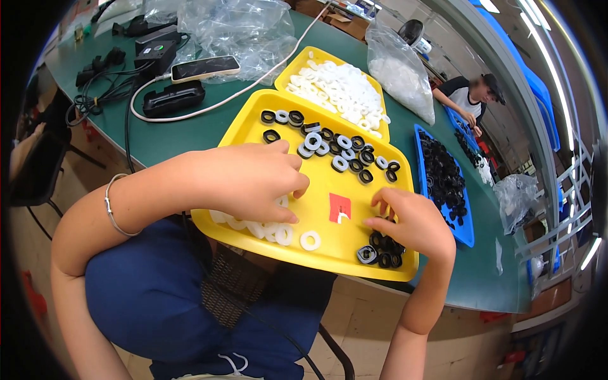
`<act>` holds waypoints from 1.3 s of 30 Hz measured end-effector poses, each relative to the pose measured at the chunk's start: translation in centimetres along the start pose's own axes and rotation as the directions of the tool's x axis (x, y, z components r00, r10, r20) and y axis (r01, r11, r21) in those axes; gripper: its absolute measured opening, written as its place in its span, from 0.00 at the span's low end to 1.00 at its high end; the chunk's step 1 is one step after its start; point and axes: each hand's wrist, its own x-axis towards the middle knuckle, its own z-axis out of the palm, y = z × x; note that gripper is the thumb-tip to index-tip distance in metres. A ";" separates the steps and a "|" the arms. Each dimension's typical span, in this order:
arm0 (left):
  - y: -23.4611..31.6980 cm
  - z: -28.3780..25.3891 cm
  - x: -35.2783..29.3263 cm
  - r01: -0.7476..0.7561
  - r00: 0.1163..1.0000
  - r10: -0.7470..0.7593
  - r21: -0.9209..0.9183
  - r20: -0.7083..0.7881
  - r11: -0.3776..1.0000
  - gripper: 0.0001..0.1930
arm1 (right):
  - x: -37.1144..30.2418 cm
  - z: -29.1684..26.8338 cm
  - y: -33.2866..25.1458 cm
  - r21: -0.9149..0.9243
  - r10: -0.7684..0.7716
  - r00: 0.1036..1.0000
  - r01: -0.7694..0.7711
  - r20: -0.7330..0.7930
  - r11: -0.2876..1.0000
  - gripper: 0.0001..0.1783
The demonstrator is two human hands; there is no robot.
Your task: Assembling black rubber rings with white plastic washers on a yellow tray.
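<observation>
A yellow tray (320,218) lies before me at the table's near edge. My left hand (253,180) hovers over its left part, fingers bent and thumb apart, nothing visible between them. Beneath and beside it lie several white rings (284,234), partly hidden by the hand; one loose white ring (310,240) sits to their right. My right hand (415,218) is at the tray's right side, fingers curled with a gap to the thumb. Just below it is a cluster of black rings (384,258), partly covered. Black rings with grey-white rings (340,163) are scattered along the far side.
A second yellow tray (378,79) heaped with white rings stands behind. To the right is a blue tray (467,231) of black parts. A phone (206,68), cables, a black case (174,98) and clear bags (237,31) occupy the far left. Another person (465,95) works at far right.
</observation>
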 end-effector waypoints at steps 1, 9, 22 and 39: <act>0.1 -0.4 0.0 0.036 0.999 -0.037 0.038 0.024 0.999 0.16 | 0.1 0.1 0.3 0.000 -0.006 1.000 0.006 0.003 1.000 0.14; -0.3 -0.1 0.6 0.065 0.996 -0.050 -0.222 0.071 0.973 0.11 | 0.7 0.6 -0.4 0.160 -0.228 0.972 0.233 -0.050 0.959 0.12; 1.0 1.0 2.0 -0.174 0.970 -0.086 -0.895 -0.229 0.410 0.13 | 0.8 1.7 -1.9 0.813 0.019 0.899 0.387 -0.438 0.435 0.07; 1.3 2.2 3.2 -0.272 0.930 -0.174 -0.926 -0.323 0.263 0.11 | 1.4 2.6 -1.9 0.708 0.013 0.820 0.486 -0.573 0.512 0.09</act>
